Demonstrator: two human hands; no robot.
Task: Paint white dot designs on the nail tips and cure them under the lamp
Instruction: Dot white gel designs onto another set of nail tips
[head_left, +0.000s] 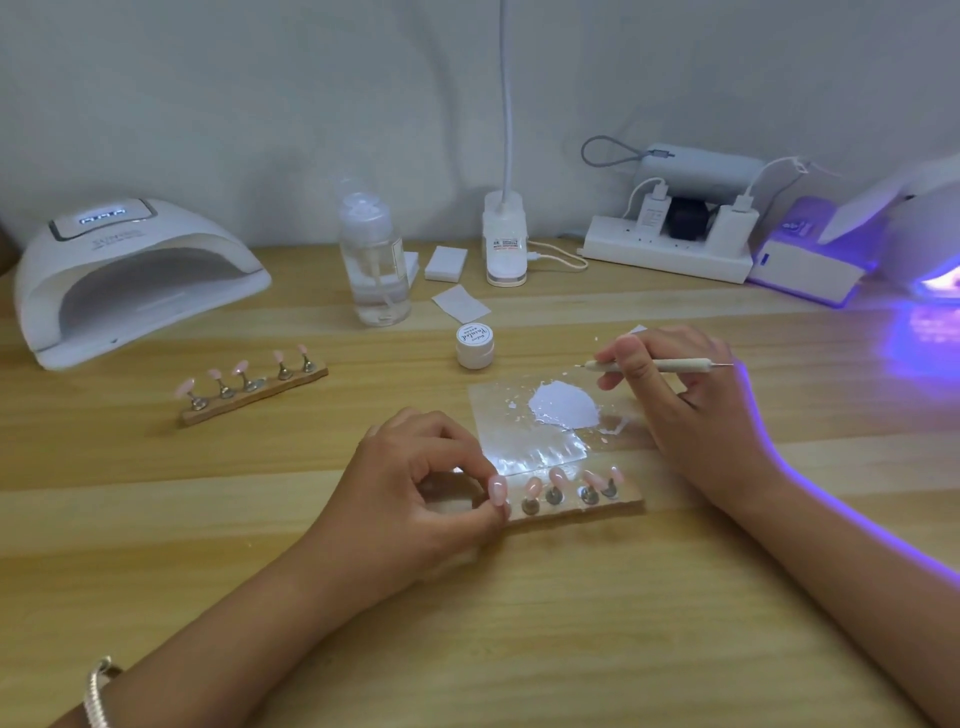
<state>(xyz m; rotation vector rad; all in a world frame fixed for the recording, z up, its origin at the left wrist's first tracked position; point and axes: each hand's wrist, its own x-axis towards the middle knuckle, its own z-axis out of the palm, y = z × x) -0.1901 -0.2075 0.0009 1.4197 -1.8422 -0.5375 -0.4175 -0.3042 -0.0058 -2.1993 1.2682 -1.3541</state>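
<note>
My left hand is curling over the left end of the near holder strip, thumb and forefinger pinching the endmost pink nail tip. Its stand is hidden under my fingers, so I cannot tell whether it is seated on the strip. Four more tips are standing in a row just to the right of that hand. My right hand is gripping the dotting tool pen-fashion, fingers closed round the shaft, one point aimed left and hovering just beyond the white paint. The paint is spread on the clear palette sheet, which is lying between both hands. I am finding no white dots on any tip, though fine marks would be too small to make out, so I am judging the painting as barely begun. A second strip of five tips is waiting well beyond my left hand, near the curing lamp, whose display is glowing. All curing is appearing outstanding.
</note>
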